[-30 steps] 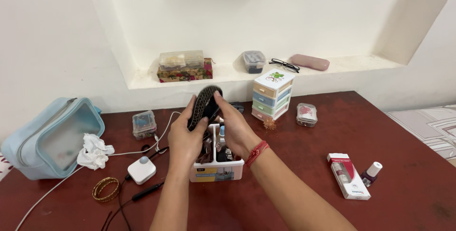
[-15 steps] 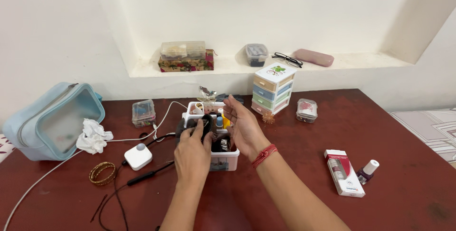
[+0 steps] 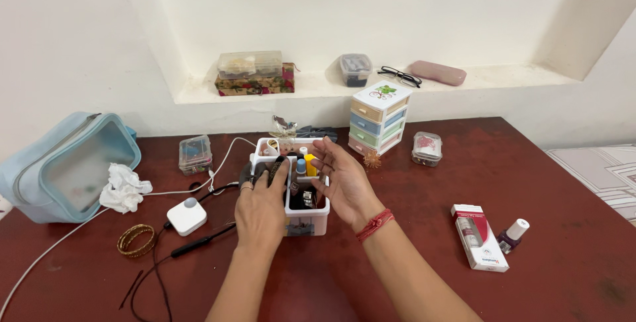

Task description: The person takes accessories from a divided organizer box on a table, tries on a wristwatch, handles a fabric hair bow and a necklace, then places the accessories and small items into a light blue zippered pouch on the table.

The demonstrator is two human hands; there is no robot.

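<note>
Mid-desk, toward the back edge: white organiser box (image 3: 291,189) packed with small bottles. Left hand (image 3: 260,206) pressing a dark brush (image 3: 275,171) into it, fingers clamped. Right hand (image 3: 344,179) open, fingers apart, beside the box. Stowing step; brush needs seating deeper.

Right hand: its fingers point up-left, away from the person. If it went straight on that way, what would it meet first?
Probably the small bottles standing in the white organiser box; the right hand hovers open just above them. Depth is unclear, so it might pass over them.
</note>
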